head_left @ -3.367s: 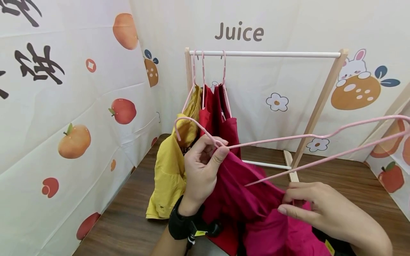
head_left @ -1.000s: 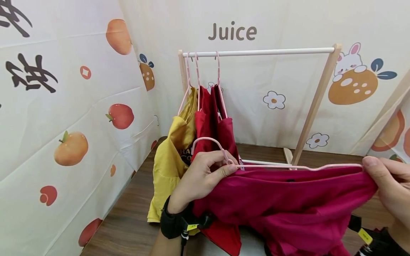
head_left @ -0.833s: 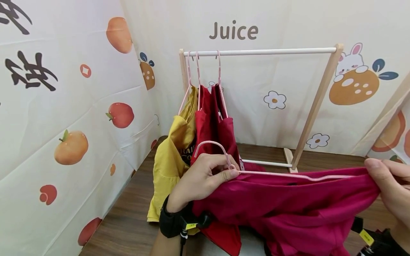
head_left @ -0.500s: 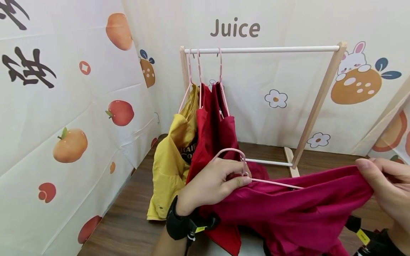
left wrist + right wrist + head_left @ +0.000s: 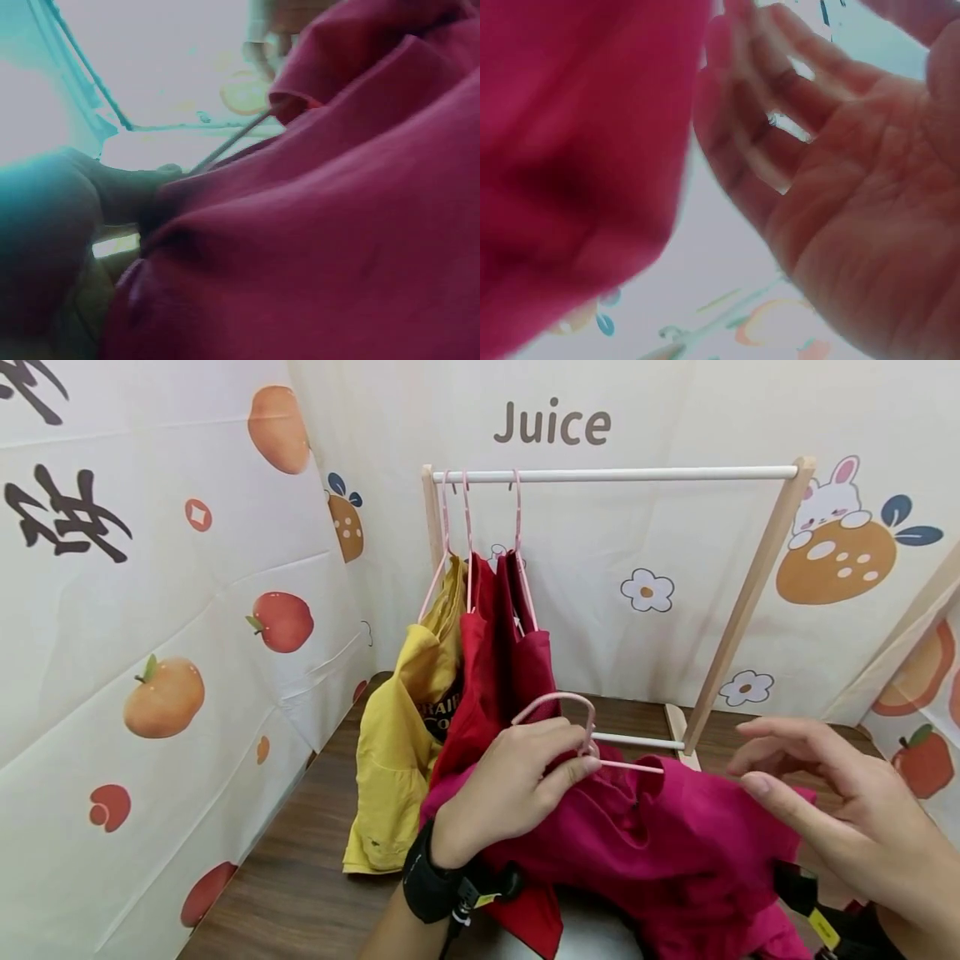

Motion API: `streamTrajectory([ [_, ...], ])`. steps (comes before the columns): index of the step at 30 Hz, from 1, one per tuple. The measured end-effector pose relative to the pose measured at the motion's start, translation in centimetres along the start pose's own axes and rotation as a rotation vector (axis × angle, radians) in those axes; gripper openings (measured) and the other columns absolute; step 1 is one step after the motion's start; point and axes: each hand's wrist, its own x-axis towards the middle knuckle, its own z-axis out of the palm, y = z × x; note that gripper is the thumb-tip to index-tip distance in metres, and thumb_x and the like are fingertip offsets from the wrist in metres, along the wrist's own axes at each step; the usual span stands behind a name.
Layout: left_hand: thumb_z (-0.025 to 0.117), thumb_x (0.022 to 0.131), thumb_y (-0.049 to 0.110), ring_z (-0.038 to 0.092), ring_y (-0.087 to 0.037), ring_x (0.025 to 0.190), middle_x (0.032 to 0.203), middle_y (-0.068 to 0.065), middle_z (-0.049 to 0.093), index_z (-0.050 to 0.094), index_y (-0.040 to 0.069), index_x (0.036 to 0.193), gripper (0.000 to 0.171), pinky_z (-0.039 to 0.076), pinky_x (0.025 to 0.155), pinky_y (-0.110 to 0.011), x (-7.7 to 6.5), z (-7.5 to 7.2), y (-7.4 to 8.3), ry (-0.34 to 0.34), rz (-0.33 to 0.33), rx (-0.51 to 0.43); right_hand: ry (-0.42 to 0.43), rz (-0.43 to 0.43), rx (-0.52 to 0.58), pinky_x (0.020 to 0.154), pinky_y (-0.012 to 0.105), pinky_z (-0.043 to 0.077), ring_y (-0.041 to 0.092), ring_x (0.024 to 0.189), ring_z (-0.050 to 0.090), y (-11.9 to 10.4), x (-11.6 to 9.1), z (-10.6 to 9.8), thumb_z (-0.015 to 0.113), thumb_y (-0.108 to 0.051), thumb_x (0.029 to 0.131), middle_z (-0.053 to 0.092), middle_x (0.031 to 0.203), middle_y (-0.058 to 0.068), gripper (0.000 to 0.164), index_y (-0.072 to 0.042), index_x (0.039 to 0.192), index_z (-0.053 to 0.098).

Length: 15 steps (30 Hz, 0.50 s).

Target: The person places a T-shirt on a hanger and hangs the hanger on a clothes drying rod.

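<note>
Head view: magenta garment (image 5: pixel 675 843) hides hanger (image 5: pixel 558 714) shoulders.

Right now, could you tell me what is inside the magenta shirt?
A pink hanger: its hook and a short wire stick out by the left hand. The rest is covered by the magenta shirt.

We see a magenta garment (image 5: pixel 675 843) bunched in soft folds, hanging low over the wooden table (image 5: pixel 300 877) in front of the rack. A thin pink wire hanger (image 5: pixel 558 710) is threaded into it: the curved hook stands up clear of the cloth, and one short stretch of its arm shows at the neck opening (the rest is hidden inside the fabric). In the left wrist view the cloth (image 5: pixel 315 240) fills most of the frame, with the wire (image 5: pixel 229 142) slanting out of a fold.
</note>
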Motion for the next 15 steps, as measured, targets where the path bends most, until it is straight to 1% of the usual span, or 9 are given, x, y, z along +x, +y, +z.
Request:
streamTrajectory([
  [1, 0.052, 0.099, 0.032, 0.047, 0.002, 0.075, 0.08, 0.012, 0.054, 0.059, 0.021, 0.088, 0.017, 0.039, 0.072, -0.013, -0.1, -0.2, -0.1, 0.023, -0.001, -0.035, 0.0, 0.013, -0.018, 0.069, 0.003, 0.044, -0.006, 0.084, 0.059, 0.3, -0.1, -0.1, 0.07, 0.009, 0.079, 0.065, 0.097, -0.011, 0.052, -0.014, 0.124, 0.057],
  [3, 0.05, 0.1, 0.03, 0.048, 0.002, 0.078, 0.084, 0.011, 0.056, 0.06, 0.019, 0.09, 0.018, 0.04, 0.072, -0.011, -0.2, -0.6, -0.3, 0.066, 0.001, -0.094, -0.023, 0.073, -0.079, 0.069, 0.001, 0.041, -0.01, 0.09, 0.054, 1.1, -0.5, -0.5, 0.07, 0.0, 0.083, 0.062, 0.101, -0.014, 0.045, -0.02, 0.121, 0.059],
  [5, 0.049, 0.101, 0.028, 0.051, 0.002, 0.083, 0.088, 0.009, 0.058, 0.061, 0.017, 0.092, 0.019, 0.043, 0.075, -0.012, -0.3, -0.9, -0.4, 0.114, -0.001, -0.146, -0.115, 0.143, -0.136, 0.064, 0.004, 0.041, -0.01, 0.082, 0.053, 1.9, -0.8, -0.9, 0.069, -0.011, 0.088, 0.062, 0.095, -0.016, 0.033, -0.027, 0.116, 0.061],
  [7, 0.05, 0.101, 0.027, 0.053, 0.0, 0.085, 0.09, 0.007, 0.059, 0.062, 0.016, 0.093, 0.018, 0.045, 0.077, -0.014, -0.4, -1.0, -0.4, 0.155, -0.001, -0.19, -0.222, 0.159, -0.194, 0.058, 0.009, 0.039, -0.009, 0.074, 0.051, 2.6, -1.1, -1.1, 0.066, -0.018, 0.091, 0.059, 0.087, -0.019, 0.025, -0.032, 0.11, 0.062],
  [9, 0.051, 0.1, 0.025, 0.053, -0.001, 0.085, 0.09, 0.006, 0.059, 0.062, 0.015, 0.092, 0.018, 0.046, 0.076, -0.016, -0.4, -1.1, -0.4, 0.186, -0.007, -0.225, -0.312, 0.135, -0.209, 0.053, 0.014, 0.036, -0.006, 0.063, 0.049, 2.9, -1.3, -1.3, 0.063, -0.02, 0.093, 0.055, 0.077, -0.02, 0.019, -0.036, 0.103, 0.062],
  [11, 0.051, 0.1, 0.025, 0.052, -0.001, 0.084, 0.089, 0.006, 0.058, 0.061, 0.015, 0.09, 0.017, 0.046, 0.075, -0.017, -0.5, -1.1, -0.4, 0.2, -0.013, -0.237, -0.331, 0.071, -0.161, 0.051, 0.017, 0.034, -0.002, 0.057, 0.047, 3.0, -1.4, -1.3, 0.061, -0.013, 0.094, 0.047, 0.07, -0.018, 0.021, -0.034, 0.097, 0.061],
  [12, 0.052, 0.099, 0.025, 0.052, -0.001, 0.083, 0.088, 0.006, 0.058, 0.06, 0.015, 0.089, 0.017, 0.046, 0.075, -0.017, -0.5, -1.1, -0.3, 0.205, -0.016, -0.242, -0.322, 0.026, -0.152, 0.053, 0.016, 0.034, -0.003, 0.06, 0.047, 3.0, -1.4, -1.3, 0.062, -0.009, 0.092, 0.046, 0.071, -0.019, 0.025, -0.034, 0.094, 0.06],
  [13, 0.052, 0.099, 0.024, 0.052, -0.001, 0.083, 0.087, 0.006, 0.057, 0.059, 0.015, 0.088, 0.017, 0.046, 0.075, -0.017, -0.5, -1.1, -0.3, 0.209, -0.016, -0.249, -0.318, -0.01, -0.112, 0.051, 0.013, 0.034, -0.005, 0.056, 0.047, 2.9, -1.5, -1.3, 0.061, -0.004, 0.092, 0.044, 0.071, -0.019, 0.028, -0.032, 0.094, 0.059],
  [15, 0.053, 0.099, 0.023, 0.052, -0.002, 0.083, 0.087, 0.006, 0.057, 0.058, 0.014, 0.087, 0.016, 0.046, 0.075, -0.018, -0.5, -1.1, -0.3, 0.212, -0.016, -0.268, -0.256, -0.067, -0.086, 0.059, 0.006, 0.037, -0.01, 0.068, 0.054, 2.9, -1.8, -1.5, 0.063, 0.004, 0.087, 0.053, 0.083, -0.023, 0.032, -0.026, 0.099, 0.063],
])
